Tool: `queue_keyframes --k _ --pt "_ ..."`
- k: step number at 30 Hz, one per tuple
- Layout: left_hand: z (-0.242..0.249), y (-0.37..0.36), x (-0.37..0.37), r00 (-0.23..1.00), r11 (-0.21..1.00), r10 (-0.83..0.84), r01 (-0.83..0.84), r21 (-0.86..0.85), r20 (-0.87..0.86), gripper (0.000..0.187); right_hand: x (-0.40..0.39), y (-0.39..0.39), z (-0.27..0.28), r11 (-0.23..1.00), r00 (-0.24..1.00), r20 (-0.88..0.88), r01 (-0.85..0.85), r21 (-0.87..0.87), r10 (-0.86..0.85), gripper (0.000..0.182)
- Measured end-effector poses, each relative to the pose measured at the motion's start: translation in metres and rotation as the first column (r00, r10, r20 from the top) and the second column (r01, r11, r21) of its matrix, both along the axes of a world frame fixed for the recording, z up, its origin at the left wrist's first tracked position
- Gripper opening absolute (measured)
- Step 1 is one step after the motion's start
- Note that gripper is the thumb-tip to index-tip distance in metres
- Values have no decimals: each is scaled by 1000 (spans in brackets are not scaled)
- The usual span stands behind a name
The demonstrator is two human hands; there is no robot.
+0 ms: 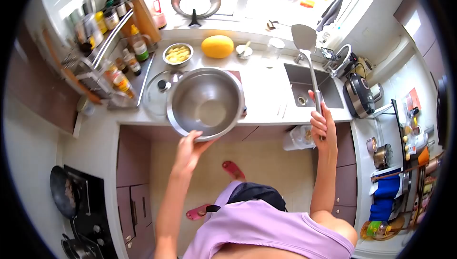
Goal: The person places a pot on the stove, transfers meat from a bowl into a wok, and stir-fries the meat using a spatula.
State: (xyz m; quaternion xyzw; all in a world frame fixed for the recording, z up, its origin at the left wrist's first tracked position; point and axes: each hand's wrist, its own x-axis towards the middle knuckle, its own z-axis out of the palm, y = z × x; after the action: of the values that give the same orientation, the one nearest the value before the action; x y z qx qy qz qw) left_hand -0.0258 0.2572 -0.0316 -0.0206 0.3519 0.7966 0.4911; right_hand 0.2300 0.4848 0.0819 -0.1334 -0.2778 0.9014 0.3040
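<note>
My left hand (191,150) is closed on the near rim of a large stainless steel mixing bowl (183,102), thumb over the edge and fingers underneath. The bowl tilts slightly toward me above the front of the counter, with nothing visible inside. Raised in front of the sink, my right hand (323,124) is wrapped around the handle of a metal spatula (312,71). Its broad blade points up and away toward the window. Behind the bowl's left side lies a glass lid (154,98) with a black knob, partly hidden by the bowl.
A bowl of yellow pieces (178,54), a yellow melon (217,46), a small white bowl (243,52) and a glass (274,49) stand along the back. The sink (299,87) is at right, beside a rice cooker (359,94). Bottles (121,80) crowd the left; a wok (64,192) sits on the stove.
</note>
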Motion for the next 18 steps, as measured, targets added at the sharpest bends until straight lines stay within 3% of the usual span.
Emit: queue_keyframes --k 3,5,7,8,9,12,13,14,15,16,17,18 --pt "-54 160 6 977 976 -214 214 31 2 19 35 63 -24 996 997 -20 70 -56 -71 40" --pt "-87 247 19 963 970 -242 241 -21 -117 25 42 89 -25 989 983 116 140 41 -144 41" --pt "-118 309 27 940 948 -309 294 -119 -142 29 52 110 -36 980 973 147 189 -58 -179 42" --pt "-136 334 31 942 945 -308 287 -158 -134 31 55 118 -37 982 964 197 188 -24 -180 41" --pt "-147 351 35 947 948 -273 235 -213 -171 33 60 126 -43 983 950 252 184 25 -184 41" --pt "-157 374 41 948 935 -317 306 -181 -34 32 55 135 -43 983 888 423 148 110 -181 38" --pt "-171 380 46 967 963 -256 255 -88 4 32 47 137 -45 990 892 429 119 81 -142 38" --pt "-189 391 48 971 982 -183 187 -15 155 30 39 141 -49 994 903 425 15 113 -62 40" --pt "-174 385 47 971 988 -142 151 -33 194 32 12 133 -36 990 930 367 -83 115 36 37" --pt "-181 388 48 974 990 -143 140 27 174 49 -16 123 -27 964 772 630 -102 246 -79 41" --pt "-243 410 53 975 951 -155 103 293 159 61 -40 117 -28 940 763 647 -213 264 -9 39" --pt "-191 367 49 975 978 -201 205 -34 96 81 -74 104 -27 873 766 637 -365 323 84 38"
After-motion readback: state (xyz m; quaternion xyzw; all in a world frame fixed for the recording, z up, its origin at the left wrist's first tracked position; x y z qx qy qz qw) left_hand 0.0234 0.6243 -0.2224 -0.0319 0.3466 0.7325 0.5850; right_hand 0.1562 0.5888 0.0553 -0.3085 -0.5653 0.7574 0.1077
